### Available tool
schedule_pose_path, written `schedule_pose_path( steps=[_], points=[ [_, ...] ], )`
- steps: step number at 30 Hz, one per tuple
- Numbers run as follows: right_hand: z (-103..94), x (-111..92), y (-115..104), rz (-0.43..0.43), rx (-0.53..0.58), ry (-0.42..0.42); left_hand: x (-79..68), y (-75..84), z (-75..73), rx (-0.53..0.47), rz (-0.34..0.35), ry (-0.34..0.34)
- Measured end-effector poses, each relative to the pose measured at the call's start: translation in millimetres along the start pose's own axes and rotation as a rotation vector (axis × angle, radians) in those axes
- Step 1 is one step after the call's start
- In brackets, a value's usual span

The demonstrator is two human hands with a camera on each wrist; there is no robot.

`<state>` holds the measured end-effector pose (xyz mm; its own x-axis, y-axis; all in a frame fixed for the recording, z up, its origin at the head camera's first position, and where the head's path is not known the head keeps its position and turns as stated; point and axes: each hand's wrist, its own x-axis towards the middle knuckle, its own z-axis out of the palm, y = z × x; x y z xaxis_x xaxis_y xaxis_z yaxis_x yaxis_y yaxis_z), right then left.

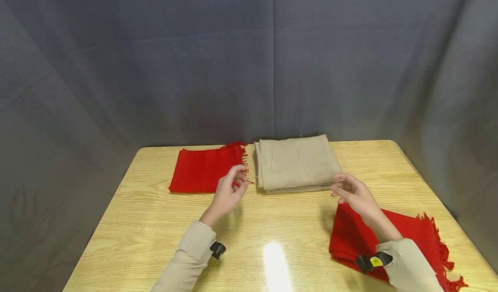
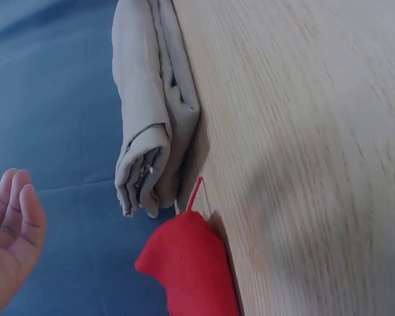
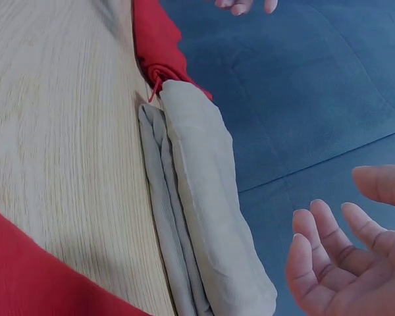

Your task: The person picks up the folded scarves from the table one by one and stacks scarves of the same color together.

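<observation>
A folded beige cloth (image 1: 297,162) lies at the back middle of the wooden table, its stacked layers showing in both wrist views. To its left is a folded red scarf (image 1: 206,171) with fringe toward the cloth. My left hand (image 1: 229,190) hovers over that scarf's right end, fingers loosely bent with nothing in them. Another red fringed scarf (image 1: 414,227) lies folded at the front right, partly hidden beneath my right forearm. My right hand (image 1: 354,192) hangs in the air by the beige cloth's front right corner. In the right wrist view its fingers (image 3: 326,230) are relaxed and hold nothing.
A dark grey-blue curtain (image 1: 218,67) hangs behind the wooden table (image 1: 144,223) and down both sides. The beige cloth and left scarf lie near the table's back edge. Dark straps with small devices sit on both sleeves.
</observation>
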<state>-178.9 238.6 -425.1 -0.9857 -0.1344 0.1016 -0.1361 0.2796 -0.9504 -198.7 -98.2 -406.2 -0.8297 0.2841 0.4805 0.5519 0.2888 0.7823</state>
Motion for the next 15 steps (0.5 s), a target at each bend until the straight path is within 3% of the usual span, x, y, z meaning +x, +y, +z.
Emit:
schedule_pose_path(
  steps=[8,15],
  points=[
    [9.0,4,-2,-0.008,0.041,0.03,-3.1,1.4,-10.6,-0.013,-0.066,-0.026],
    [24.4,9,-8,-0.016,0.065,-0.033,-6.0,-1.0,-21.2,0.0,-0.099,-0.032]
  ],
)
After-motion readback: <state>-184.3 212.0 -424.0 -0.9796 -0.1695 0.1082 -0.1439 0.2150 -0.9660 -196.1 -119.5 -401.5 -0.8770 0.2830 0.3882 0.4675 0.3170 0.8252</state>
